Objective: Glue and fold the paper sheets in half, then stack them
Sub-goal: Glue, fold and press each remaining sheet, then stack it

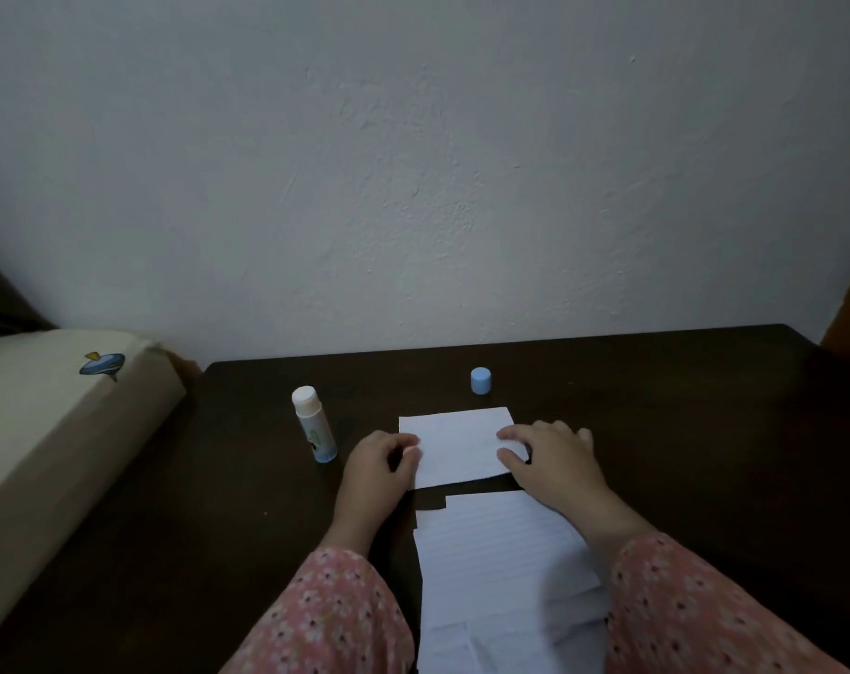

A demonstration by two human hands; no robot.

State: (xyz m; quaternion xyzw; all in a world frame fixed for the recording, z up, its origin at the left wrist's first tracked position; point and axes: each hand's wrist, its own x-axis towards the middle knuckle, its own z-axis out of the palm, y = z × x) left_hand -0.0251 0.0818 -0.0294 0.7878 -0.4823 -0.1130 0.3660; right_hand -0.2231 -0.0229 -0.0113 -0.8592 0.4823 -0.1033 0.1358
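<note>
A: Where does the folded sheet (457,445) sit?

B: On the dark counter (681,430), just beyond the pile of lined sheets (501,571), a strip of counter showing between them.

A: And the hands?

B: The left hand (377,462) has its grip curled onto the sheet's left edge, seemingly pinching it. The right hand (544,454) lies on the right edge with fingers nearly straight, pressing and grasping nothing.

A: How should this pressing go?

B: I'd line the edges up first, then rub outward from the crease so the glue takes evenly without wrinkles.

A: The glue?

B: The glue stick (313,423) stands uncapped left of the sheet; its blue cap (481,380) sits beyond the sheet, nearer the wall (413,187)
</note>
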